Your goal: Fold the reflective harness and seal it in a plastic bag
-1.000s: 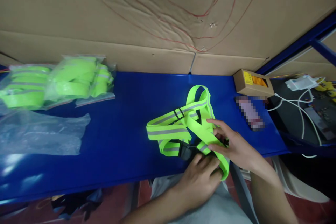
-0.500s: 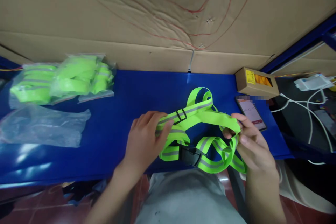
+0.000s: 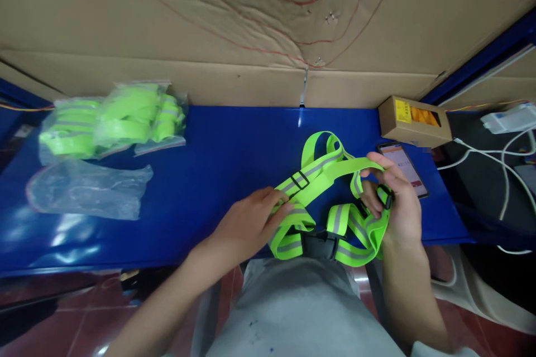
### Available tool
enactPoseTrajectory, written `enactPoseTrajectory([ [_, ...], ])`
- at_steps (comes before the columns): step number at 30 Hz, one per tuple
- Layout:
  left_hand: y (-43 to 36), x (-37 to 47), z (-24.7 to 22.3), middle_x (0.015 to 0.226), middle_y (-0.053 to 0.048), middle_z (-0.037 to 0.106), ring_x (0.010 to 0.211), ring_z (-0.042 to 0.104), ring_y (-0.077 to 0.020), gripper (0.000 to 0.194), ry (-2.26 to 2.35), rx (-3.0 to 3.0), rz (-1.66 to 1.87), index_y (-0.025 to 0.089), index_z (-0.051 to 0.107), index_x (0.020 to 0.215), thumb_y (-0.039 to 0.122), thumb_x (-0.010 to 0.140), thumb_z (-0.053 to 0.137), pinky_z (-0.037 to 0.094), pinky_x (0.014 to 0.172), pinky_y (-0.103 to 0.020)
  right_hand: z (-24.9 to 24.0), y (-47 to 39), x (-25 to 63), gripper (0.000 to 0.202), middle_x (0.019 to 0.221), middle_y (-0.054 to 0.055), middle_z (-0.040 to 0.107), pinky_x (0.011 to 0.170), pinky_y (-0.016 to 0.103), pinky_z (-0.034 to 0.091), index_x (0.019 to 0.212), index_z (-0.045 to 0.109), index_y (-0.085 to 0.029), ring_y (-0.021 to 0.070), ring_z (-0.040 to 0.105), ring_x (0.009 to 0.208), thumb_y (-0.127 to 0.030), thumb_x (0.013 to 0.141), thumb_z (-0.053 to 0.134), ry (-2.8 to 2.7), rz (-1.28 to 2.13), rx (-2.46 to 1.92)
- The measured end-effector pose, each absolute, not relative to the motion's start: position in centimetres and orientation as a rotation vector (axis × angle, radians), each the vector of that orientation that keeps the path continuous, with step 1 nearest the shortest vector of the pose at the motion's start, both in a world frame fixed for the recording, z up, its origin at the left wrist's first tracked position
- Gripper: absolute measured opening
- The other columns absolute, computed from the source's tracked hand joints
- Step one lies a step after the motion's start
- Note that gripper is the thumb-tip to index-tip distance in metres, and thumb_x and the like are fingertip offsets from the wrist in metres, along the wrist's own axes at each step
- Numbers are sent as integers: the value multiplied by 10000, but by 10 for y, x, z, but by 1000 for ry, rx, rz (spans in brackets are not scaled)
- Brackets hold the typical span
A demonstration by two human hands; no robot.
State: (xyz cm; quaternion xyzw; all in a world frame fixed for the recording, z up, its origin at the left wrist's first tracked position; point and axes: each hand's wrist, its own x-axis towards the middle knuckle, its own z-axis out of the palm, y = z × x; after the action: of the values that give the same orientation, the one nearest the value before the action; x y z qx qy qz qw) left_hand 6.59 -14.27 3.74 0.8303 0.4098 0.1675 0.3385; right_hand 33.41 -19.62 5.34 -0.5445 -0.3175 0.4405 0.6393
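Note:
A neon-green reflective strap point(image 3: 318, 189) with grey stripes lies in loops between my hands over the blue table. My left hand point(image 3: 251, 220) is closed on its left part, just below a black slide adjuster point(image 3: 300, 180). With fingers bent, my right hand point(image 3: 396, 201) pinches the strap's right end. A second black adjuster point(image 3: 384, 196) shows against the right palm. Along the near side of the loops hangs a black plastic buckle point(image 3: 319, 246), close to the table's front edge. Parts of the strap under both hands are hidden.
Clear bags of folded green straps point(image 3: 125, 114) lie at the back left, with a flat plastic bag point(image 3: 90, 189) nearer. At the right are a phone point(image 3: 404, 170), a cardboard box point(image 3: 414, 121) and white cables point(image 3: 502, 173). A cardboard wall point(image 3: 234, 86) stands behind the blue table point(image 3: 226, 145).
My left hand has shifted slightly right along the strap. My right hand has turned and risen a little, and the black adjuster by its palm now shows. The view has shifted slightly.

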Motion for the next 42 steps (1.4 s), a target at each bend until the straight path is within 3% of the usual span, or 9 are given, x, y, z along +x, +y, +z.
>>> enactPoseTrajectory([
  [5,-145,80,30,718,-25,682,567,590,-211,345,1101,2076,508,227,723,855,550,799,829,294,569,-281,66,-184,330,267,855,-10,651,328,266,128,1142,716,-251,58,296,384,-330,921,587,-771,1059,-1109],
  [9,-132,70,41,569,32,598,466,466,-159,280,965,1914,273,255,746,813,503,764,865,202,537,-276,66,-177,333,267,844,-10,647,334,267,131,1162,707,-246,53,306,376,-385,964,592,-840,1028,-1172],
  [18,-115,0,68,725,-13,683,721,590,-210,294,837,2081,241,279,812,907,554,802,815,389,690,-263,62,-175,341,285,769,-13,678,373,275,163,1205,721,-271,56,367,364,-387,945,715,-805,918,-1374],
  [25,-147,-6,62,1195,-43,689,1094,651,-254,289,1174,2171,452,315,712,1191,480,966,635,497,961,-349,59,-188,338,297,885,25,738,355,237,282,1203,757,-302,78,458,425,-408,926,743,-783,965,-1324],
  [27,-153,-7,58,1181,-59,678,1051,659,-253,334,1408,2076,567,272,700,1149,531,950,630,516,916,-350,63,-194,339,373,1038,52,754,361,244,362,1262,740,-317,100,519,489,-416,903,762,-814,1023,-1278],
  [30,-160,-16,49,861,-36,701,771,648,-216,471,1774,1772,534,215,695,896,650,959,526,500,707,-319,69,-202,339,545,1316,58,699,414,248,516,1353,693,-349,130,619,650,-341,826,832,-816,1130,-1171],
  [33,-167,-23,36,680,-50,684,628,608,-197,692,1636,1510,315,203,713,725,750,972,369,459,581,-296,71,-207,335,630,1337,36,690,377,179,538,1396,659,-378,147,686,768,-224,809,827,-792,1203,-1096],
  [37,-180,-12,18,731,-82,699,588,577,-176,688,1365,1331,333,189,797,869,745,965,405,414,491,-273,66,-211,329,625,1034,6,724,279,91,440,1427,626,-399,143,724,764,-168,864,768,-786,1280,-1038],
  [42,-191,15,10,724,-21,612,537,509,-113,529,1326,1163,600,178,734,1127,651,972,555,356,455,-219,62,-215,330,546,969,-4,711,229,102,377,1415,618,-423,124,679,609,-240,915,738,-827,1381,-1084],
])
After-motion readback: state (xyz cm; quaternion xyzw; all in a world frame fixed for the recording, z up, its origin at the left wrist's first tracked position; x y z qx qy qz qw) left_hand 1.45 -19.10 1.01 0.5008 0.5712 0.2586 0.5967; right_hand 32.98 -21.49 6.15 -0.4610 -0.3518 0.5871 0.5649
